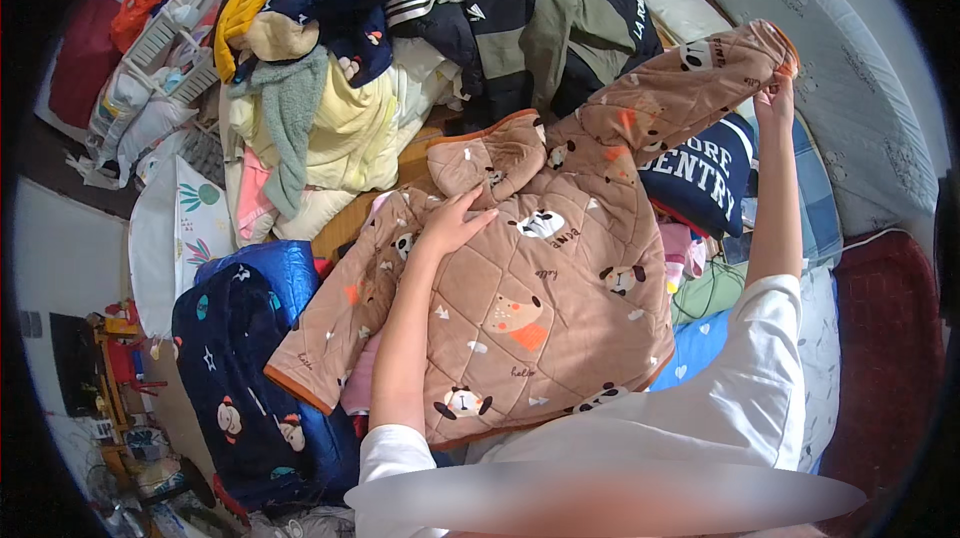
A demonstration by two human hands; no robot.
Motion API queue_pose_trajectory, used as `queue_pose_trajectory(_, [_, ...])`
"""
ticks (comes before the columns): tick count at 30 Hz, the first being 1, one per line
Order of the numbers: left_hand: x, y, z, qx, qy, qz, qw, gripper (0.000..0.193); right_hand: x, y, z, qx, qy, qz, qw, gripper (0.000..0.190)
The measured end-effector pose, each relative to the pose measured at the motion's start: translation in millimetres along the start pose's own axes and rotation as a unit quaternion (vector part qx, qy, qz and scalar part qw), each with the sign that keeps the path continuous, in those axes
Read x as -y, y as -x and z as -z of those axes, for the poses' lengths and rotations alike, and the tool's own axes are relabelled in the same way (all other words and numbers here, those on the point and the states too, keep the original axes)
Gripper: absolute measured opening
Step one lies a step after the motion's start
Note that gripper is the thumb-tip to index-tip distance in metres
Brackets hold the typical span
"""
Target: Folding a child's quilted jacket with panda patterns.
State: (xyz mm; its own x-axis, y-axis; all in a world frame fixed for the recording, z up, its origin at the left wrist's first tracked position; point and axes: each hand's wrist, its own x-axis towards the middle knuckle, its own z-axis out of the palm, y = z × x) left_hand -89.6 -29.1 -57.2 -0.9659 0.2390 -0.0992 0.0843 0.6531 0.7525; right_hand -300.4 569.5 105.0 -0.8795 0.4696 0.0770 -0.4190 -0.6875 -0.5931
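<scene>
A brown quilted pajama top with panda and fox prints and orange trim is spread out before me, its hem towards my body. My right hand grips the cuff of one sleeve, which stretches out to the upper right. Flat on the top, just below the collar, rests my left hand with its fingers apart. The other sleeve hangs down to the lower left, over part of a folded blue pile.
Behind the top lie a yellow quilted garment and a black-and-olive jacket. A navy garment with white lettering sits under the raised sleeve. At left are folded navy fleece and a white basket; a padded panel stands right.
</scene>
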Motion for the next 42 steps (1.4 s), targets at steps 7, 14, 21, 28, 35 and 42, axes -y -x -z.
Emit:
queue_pose_trajectory(7, [-11.8,-6.5,0.6,0.027,-0.023,-0.019,0.999,0.077,-41.0,-43.0,193.7,-0.138,0.226,0.041,0.963,0.029])
queue_pose_trajectory(14, [-18.0,-13.8,-5.2,0.038,-0.011,-0.015,0.999,0.077,-32.0,-11.1,196.8,-0.238,0.215,-0.065,0.945,0.049])
queue_pose_trajectory(21, [-15.1,3.2,7.1,0.021,-0.011,0.019,1.0,0.078,-80.0,164.7,85.5,-0.168,0.224,-0.108,0.954,0.028])
queue_pose_trajectory(28, [-17.8,-4.0,1.7,0.035,-0.016,0.014,0.999,0.071,-124.7,261.8,28.6,0.152,0.595,-0.082,0.785,0.036])
queue_pose_trajectory(35, [-16.6,-4.1,2.8,0.03,-0.02,0.024,0.999,0.08,-161.8,245.3,37.5,0.115,0.604,-0.139,0.776,0.049])
queue_pose_trajectory(42, [-17.3,-2.1,2.3,0.041,-0.012,0.024,0.999,0.071,-144.0,262.0,15.7,0.049,0.416,-0.256,0.871,0.043])
